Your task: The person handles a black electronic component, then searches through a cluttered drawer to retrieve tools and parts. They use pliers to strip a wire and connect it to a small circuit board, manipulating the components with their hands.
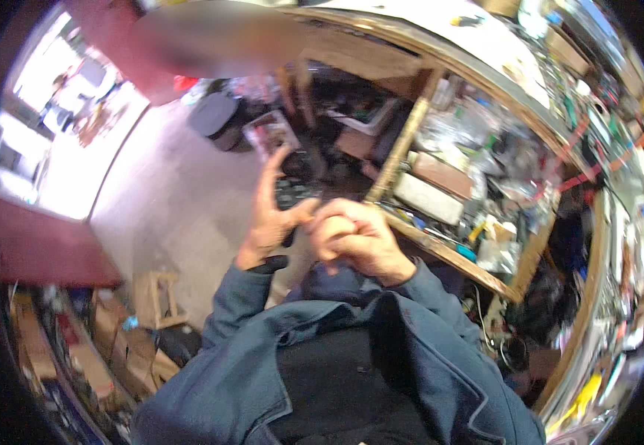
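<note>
At the centre, my left hand (266,230) is curved round a dark, speckled object (296,191) that I cannot make out clearly, with the thumb and index finger on either side of it. My right hand (351,241) is closed beside it, its fingers curled near my left thumb; whatever they hold is hidden. Both hands are raised in front of my dark blue-grey jacket (440,371), above the floor (159,193).
A wooden workbench with an open compartment of bags and boxes (433,189) is at right. A cluttered shelf (618,237) runs beyond it. A dark round container (214,119) stands ahead. A bright doorway (55,148), maroon panel (47,245) and wooden stool (160,297) are at left.
</note>
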{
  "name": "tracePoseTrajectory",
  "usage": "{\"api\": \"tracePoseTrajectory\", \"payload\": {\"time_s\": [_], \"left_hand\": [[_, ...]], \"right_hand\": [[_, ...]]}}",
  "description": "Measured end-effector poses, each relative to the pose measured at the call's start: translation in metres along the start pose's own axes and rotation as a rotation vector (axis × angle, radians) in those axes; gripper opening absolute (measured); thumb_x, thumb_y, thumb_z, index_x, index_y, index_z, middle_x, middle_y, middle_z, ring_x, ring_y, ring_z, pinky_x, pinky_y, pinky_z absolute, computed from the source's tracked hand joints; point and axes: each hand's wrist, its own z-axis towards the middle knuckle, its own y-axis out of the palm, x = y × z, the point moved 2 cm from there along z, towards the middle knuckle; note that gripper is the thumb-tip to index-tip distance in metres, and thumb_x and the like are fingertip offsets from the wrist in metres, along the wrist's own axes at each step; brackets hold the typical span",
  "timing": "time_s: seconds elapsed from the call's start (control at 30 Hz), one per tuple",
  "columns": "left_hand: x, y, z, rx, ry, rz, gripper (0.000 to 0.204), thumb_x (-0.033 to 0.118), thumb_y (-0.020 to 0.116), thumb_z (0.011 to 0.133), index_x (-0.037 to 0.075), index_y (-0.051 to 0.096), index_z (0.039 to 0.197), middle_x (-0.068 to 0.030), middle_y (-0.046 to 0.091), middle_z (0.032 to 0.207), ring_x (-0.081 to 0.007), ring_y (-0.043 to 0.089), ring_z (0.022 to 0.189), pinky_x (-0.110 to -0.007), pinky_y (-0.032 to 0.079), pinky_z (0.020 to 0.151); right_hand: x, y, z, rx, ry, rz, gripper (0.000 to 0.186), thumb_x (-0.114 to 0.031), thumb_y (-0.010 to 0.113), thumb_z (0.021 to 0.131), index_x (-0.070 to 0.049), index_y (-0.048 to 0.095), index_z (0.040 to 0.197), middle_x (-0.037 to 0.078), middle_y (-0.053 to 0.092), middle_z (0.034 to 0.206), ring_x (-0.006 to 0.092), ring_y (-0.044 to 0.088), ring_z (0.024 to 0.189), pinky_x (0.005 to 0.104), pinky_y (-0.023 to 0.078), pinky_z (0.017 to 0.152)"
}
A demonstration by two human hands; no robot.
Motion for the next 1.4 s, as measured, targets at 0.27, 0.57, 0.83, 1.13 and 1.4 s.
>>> {"api": "tracePoseTrajectory", "payload": {"time_s": [0.27, 0.57, 0.83, 1.13, 1.4], "left_hand": [[-0.003, -0.002, -0.003, 0.031, -0.393, -0.349, 0.066, 0.003, 0.076, 0.084, 0.008, 0.047, 0.144, -0.0026, 0.062, 0.094, -0.0132, 0.063, 0.074, -0.028, 0.055, 0.066], [0.001, 0.018, 0.006, -0.059, -0.263, -0.335, 0.086, 0.001, 0.078, 0.083, 0.008, 0.036, 0.157, -0.0031, 0.062, 0.106, -0.0104, 0.062, 0.083, -0.027, 0.055, 0.075], [0.027, 0.032, 0.015, -0.194, -0.146, -0.24, 0.102, 0.003, 0.084, 0.077, 0.007, 0.027, 0.161, -0.0045, 0.061, 0.117, -0.0108, 0.06, 0.099, -0.025, 0.051, 0.088], [0.046, 0.006, 0.011, -0.217, -0.089, -0.492, 0.112, 0.007, 0.092, 0.071, 0.004, 0.025, 0.162, -0.0026, 0.057, 0.128, -0.0104, 0.06, 0.105, -0.026, 0.05, 0.092], [0.059, -0.005, 0.003, -0.198, -0.106, -0.424, 0.114, 0.002, 0.086, 0.068, 0.003, 0.023, 0.162, -0.0079, 0.044, 0.15, -0.0148, 0.055, 0.119, -0.03, 0.049, 0.099]], "right_hand": [[-0.046, -0.042, -0.037, 0.134, -0.141, -0.815, 0.055, -0.021, 0.083, 0.085, -0.003, 0.058, 0.131, 0.009, 0.065, 0.114, 0.0196, 0.062, 0.108, 0.0344, 0.051, 0.092], [-0.098, -0.108, -0.126, 0.801, 0.149, -2.017, 0.053, -0.035, 0.082, 0.082, -0.005, 0.061, 0.119, 0.017, 0.071, 0.085, 0.0358, 0.07, 0.079, 0.044, 0.054, 0.066], [-0.084, -0.036, -0.019, 0.337, -0.439, -1.374, 0.045, -0.027, 0.062, 0.101, -0.003, 0.058, 0.138, 0.02, 0.058, 0.13, 0.0355, 0.057, 0.125, 0.0417, 0.045, 0.107], [-0.057, -0.008, 0.043, 0.045, -0.474, -0.852, 0.05, -0.033, 0.047, 0.108, 0.001, 0.052, 0.144, 0.017, 0.056, 0.136, 0.0297, 0.055, 0.127, 0.0388, 0.042, 0.108], [-0.062, 0.016, 0.059, -0.004, -0.561, -0.692, 0.04, -0.025, 0.047, 0.108, 0.0, 0.061, 0.136, 0.017, 0.06, 0.135, 0.0292, 0.055, 0.129, 0.0379, 0.04, 0.111]]}}
